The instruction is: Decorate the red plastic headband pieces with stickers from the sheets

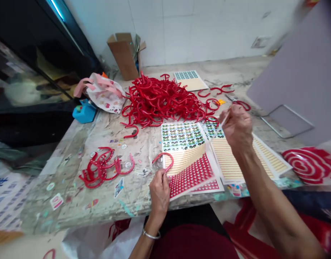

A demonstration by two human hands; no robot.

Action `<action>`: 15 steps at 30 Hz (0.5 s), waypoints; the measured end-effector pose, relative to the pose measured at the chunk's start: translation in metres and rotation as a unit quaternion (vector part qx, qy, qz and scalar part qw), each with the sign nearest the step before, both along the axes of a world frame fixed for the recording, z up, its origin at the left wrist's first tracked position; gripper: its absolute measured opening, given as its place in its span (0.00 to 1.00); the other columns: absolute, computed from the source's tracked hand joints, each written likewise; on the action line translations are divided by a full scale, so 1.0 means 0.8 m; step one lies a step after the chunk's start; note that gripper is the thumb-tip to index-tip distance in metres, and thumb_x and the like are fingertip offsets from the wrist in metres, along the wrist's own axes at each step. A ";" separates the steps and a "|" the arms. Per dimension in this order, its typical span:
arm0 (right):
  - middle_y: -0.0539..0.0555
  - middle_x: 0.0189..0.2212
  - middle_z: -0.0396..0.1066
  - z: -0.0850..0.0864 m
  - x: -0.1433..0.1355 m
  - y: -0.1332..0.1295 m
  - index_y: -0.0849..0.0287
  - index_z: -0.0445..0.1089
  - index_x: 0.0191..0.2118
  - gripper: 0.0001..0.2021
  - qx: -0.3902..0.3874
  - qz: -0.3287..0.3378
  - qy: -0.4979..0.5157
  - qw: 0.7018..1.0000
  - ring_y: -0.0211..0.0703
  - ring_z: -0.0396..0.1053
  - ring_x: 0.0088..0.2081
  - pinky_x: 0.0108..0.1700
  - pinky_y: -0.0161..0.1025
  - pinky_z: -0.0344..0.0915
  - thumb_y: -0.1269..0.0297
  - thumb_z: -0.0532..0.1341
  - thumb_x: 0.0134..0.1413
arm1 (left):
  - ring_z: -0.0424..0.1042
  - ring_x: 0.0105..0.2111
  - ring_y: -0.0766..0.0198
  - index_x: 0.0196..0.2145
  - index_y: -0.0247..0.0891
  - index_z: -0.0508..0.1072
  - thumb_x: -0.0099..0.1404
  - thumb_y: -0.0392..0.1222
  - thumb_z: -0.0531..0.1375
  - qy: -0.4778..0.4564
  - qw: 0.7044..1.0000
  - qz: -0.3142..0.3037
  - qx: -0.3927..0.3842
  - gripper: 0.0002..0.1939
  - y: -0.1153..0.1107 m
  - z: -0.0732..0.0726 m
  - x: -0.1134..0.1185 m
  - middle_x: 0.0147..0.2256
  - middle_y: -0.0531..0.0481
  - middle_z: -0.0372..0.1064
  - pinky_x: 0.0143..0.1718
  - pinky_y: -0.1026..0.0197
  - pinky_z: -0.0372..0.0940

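My left hand (159, 190) pinches one end of a red curved plastic piece (169, 158), shaped like a hook. The same hand lies against the edge of a red patterned sticker sheet (191, 174), whose top edge curls up. Underneath is a sheet with green and blue stickers (183, 136) above bare cream backing. My right hand (237, 124) is raised over the right-hand sheets with its fingers closed on a thin pale strip (221, 126), blurred by motion. Below it lies a mostly peeled sticker sheet (231, 154).
A big heap of red curved pieces (165, 100) fills the table's back middle; a smaller pile (100, 169) lies left. Scissors (241, 103), a cardboard box (123, 59), a patterned bag (106, 93), a blue container (84, 112) and a grey panel (297, 79) stand around.
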State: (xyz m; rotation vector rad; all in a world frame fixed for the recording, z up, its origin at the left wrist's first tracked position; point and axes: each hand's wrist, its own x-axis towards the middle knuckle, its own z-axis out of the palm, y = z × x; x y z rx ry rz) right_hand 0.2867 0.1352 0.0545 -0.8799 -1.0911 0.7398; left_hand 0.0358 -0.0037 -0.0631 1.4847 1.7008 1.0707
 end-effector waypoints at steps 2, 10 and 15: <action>0.46 0.22 0.53 0.028 0.013 0.000 0.52 0.57 0.27 0.11 0.037 -0.021 -0.011 0.999 0.37 0.54 0.23 0.31 0.38 0.54 0.54 0.56 0.55 | 0.74 0.29 0.58 0.37 0.40 0.70 0.64 0.40 0.51 0.010 1.000 0.003 0.010 0.08 0.001 0.004 0.002 0.27 0.49 0.73 0.36 0.57 0.64; 0.50 0.27 0.65 0.045 -0.039 -0.048 0.58 0.65 0.32 0.06 -0.043 0.229 -0.296 0.926 0.37 0.63 0.28 0.30 0.36 0.58 0.62 0.61 0.52 | 0.72 0.28 0.66 0.33 0.34 0.70 0.62 0.46 0.56 -0.270 0.961 0.000 -0.059 0.11 0.021 0.071 0.002 0.34 0.46 0.73 0.33 0.62 0.68; 0.51 0.28 0.67 0.033 -0.079 -0.064 0.58 0.64 0.32 0.04 0.052 0.245 -0.502 0.828 0.39 0.63 0.30 0.37 0.39 0.58 0.64 0.59 0.55 | 0.70 0.34 0.65 0.34 0.34 0.71 0.63 0.45 0.56 -0.390 0.918 -0.058 -0.039 0.11 0.038 0.125 0.009 0.34 0.46 0.72 0.41 0.61 0.65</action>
